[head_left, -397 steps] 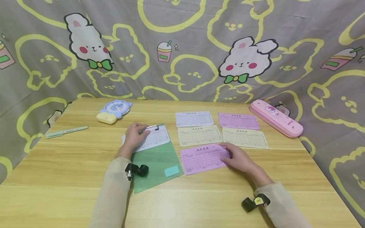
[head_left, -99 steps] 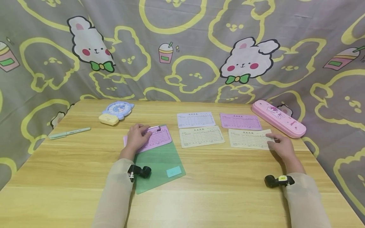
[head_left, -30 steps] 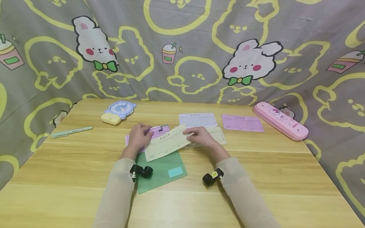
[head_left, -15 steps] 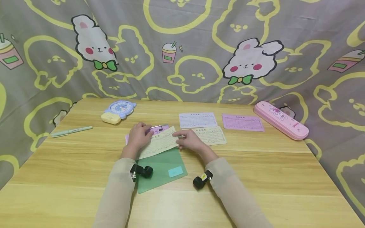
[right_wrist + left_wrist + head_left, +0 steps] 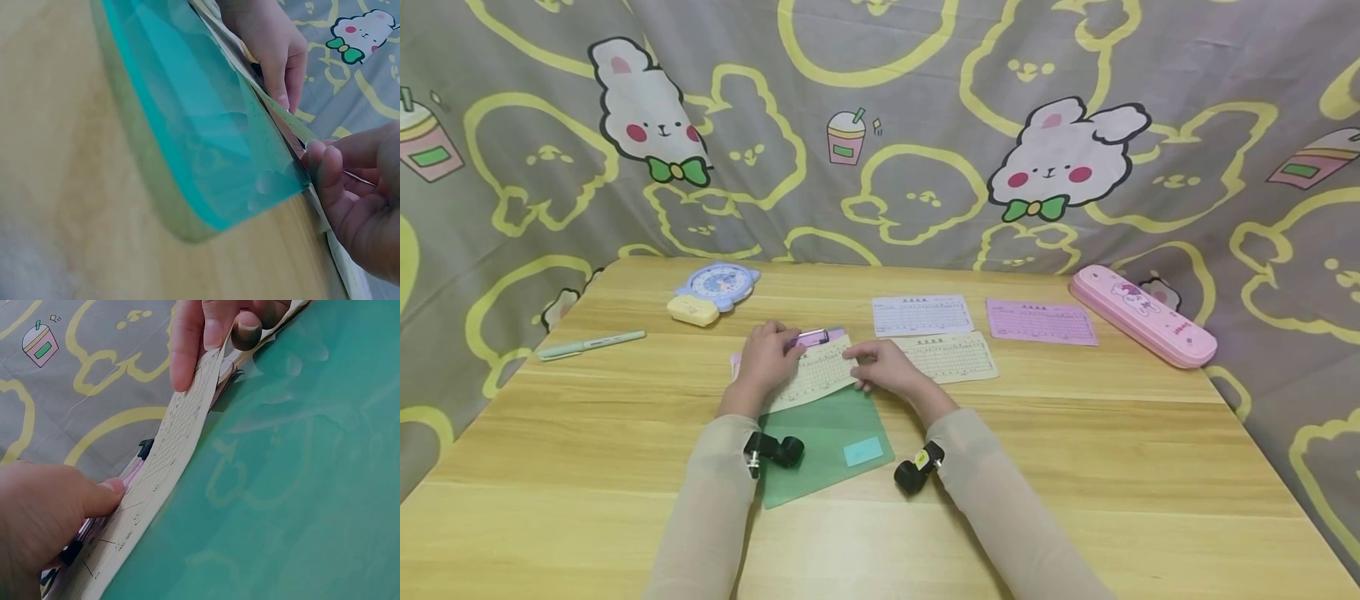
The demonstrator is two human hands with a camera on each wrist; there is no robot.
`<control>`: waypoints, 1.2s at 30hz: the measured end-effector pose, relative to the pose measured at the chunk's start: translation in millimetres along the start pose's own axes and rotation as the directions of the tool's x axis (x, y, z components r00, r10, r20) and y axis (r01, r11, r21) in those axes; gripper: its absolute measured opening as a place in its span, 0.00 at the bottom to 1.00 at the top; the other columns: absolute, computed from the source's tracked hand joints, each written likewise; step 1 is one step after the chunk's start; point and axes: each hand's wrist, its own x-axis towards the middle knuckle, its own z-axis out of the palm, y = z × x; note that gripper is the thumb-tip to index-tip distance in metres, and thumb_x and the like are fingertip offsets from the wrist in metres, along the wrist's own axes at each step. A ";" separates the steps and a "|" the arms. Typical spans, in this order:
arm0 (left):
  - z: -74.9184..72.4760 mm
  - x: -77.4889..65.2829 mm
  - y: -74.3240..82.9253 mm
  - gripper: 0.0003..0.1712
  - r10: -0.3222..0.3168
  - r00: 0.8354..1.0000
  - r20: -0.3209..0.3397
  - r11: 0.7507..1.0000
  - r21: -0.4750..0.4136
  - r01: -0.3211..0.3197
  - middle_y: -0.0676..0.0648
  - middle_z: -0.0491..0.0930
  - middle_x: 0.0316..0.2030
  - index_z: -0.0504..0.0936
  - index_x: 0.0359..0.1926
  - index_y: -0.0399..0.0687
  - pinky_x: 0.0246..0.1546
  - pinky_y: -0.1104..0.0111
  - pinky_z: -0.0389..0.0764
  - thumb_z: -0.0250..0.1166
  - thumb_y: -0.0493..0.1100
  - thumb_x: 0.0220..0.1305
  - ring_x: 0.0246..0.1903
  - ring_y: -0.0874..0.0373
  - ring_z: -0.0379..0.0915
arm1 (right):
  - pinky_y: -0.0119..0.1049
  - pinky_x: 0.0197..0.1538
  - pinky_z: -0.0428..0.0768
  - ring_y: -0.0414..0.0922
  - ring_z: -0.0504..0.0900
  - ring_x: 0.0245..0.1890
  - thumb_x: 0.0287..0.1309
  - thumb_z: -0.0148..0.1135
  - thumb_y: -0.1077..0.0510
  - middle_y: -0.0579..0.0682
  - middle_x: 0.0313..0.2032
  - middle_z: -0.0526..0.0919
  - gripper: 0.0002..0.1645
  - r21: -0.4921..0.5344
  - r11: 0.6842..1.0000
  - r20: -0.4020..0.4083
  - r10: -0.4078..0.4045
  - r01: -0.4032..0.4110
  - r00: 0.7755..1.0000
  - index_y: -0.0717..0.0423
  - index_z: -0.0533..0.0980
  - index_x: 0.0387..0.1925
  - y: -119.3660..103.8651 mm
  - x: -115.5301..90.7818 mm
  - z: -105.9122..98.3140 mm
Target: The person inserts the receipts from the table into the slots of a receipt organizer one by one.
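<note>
In the head view, a green clipboard (image 5: 820,454) lies on the table, a teal label (image 5: 862,451) near its lower corner. My left hand (image 5: 763,362) grips the clipboard's top at the metal clip (image 5: 811,337), its thumb over the slips' top edge in the left wrist view. A pale yellow printed slip (image 5: 820,375) lies across the upper clipboard, over a purple slip that mostly hides beneath. My right hand (image 5: 887,367) pinches the yellow slip's right end between thumb and fingers. The left wrist view shows the yellow slip (image 5: 178,440) running between both hands.
Right of the clipboard lie another yellow slip (image 5: 958,358), a white slip (image 5: 922,315) and a purple slip (image 5: 1041,322). A pink pencil case (image 5: 1142,317) sits at the far right. Back left are a blue clock-shaped item (image 5: 718,285), a small yellow block (image 5: 692,311) and a green pen (image 5: 591,344).
The right hand has carried a yellow slip leftward from beside the pencil case onto the clipboard, over the purple slip. Earlier, a white slip topped the clipboard. The left hand has stayed at the clip.
</note>
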 end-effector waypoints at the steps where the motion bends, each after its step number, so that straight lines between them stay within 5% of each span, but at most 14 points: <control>1: 0.1 0.0 0.2 0.22 -0.001 1.000 0.002 1.000 0.000 0.001 0.42 0.68 0.41 0.73 0.51 0.38 0.43 0.58 0.60 0.56 0.45 0.58 0.41 0.48 0.59 | 0.34 0.25 0.75 0.43 0.76 0.20 0.48 0.56 0.70 0.55 0.36 0.76 0.19 0.001 1.000 0.000 0.006 -0.006 1.000 0.62 0.73 0.46 -0.2 0.3 0.1; 7: 0.3 0.5 0.4 0.20 0.034 0.999 0.005 0.998 0.045 -0.034 0.41 0.68 0.42 0.73 0.50 0.38 0.44 0.58 0.60 0.55 0.43 0.59 0.42 0.48 0.59 | 0.32 0.24 0.75 0.43 0.75 0.19 0.48 0.55 0.72 0.56 0.34 0.76 0.19 0.015 1.000 0.009 0.027 -0.028 1.000 0.64 0.72 0.46 -2.9 2.5 -0.1; 14: 0.2 1.7 0.9 0.18 0.082 0.997 -0.003 0.991 0.111 -0.081 0.41 0.69 0.42 0.74 0.49 0.38 0.43 0.57 0.62 0.54 0.43 0.60 0.41 0.47 0.60 | 0.32 0.23 0.74 0.43 0.75 0.19 0.48 0.55 0.72 0.58 0.47 0.71 0.20 0.020 0.998 0.006 0.052 -0.052 0.999 0.63 0.72 0.46 -8.0 3.9 -0.4; 36: 3.0 1.2 -2.7 0.19 0.084 0.996 -0.017 0.992 0.098 -0.082 0.42 0.68 0.39 0.74 0.50 0.39 0.39 0.59 0.63 0.52 0.44 0.62 0.38 0.48 0.60 | 0.29 0.20 0.72 0.42 0.74 0.18 0.47 0.57 0.71 0.58 0.49 0.70 0.20 -0.017 0.997 -0.013 0.074 -0.075 0.997 0.60 0.74 0.45 -10.1 18.1 -1.5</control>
